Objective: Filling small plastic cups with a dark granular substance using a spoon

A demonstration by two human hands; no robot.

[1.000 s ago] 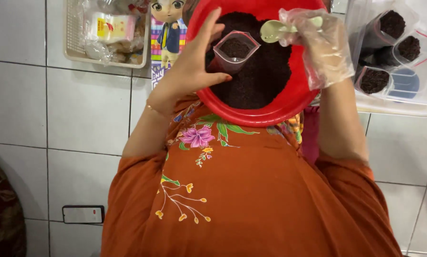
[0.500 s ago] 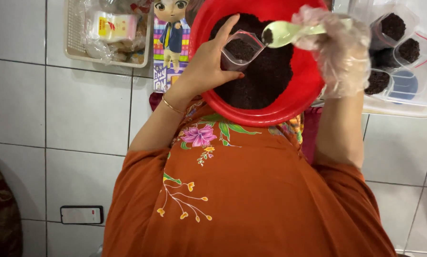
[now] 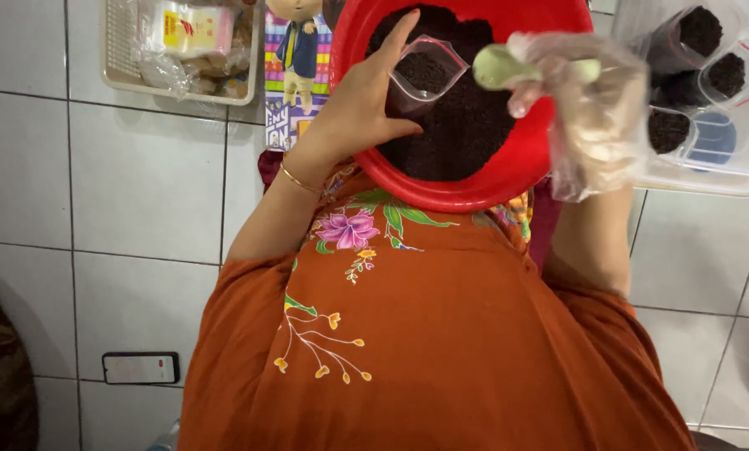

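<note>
The left hand (image 3: 354,117) holds a small clear bag (image 3: 425,75) of dark brown powder open over the red bowl (image 3: 475,188). At 3 o'clock from the bag, the gloved right hand (image 3: 587,108) holds a pale green spoon (image 3: 500,67). At 9 o'clock lies a basket (image 3: 124,75).

Change over the last second: my gloved right hand (image 3: 587,100) has swung the pale green spoon (image 3: 508,67) leftward, from above the bowl's far right rim to just right of the small clear bag (image 3: 425,71). My left hand (image 3: 366,108) now holds that bag slightly farther over the dark powder (image 3: 466,134).
</note>
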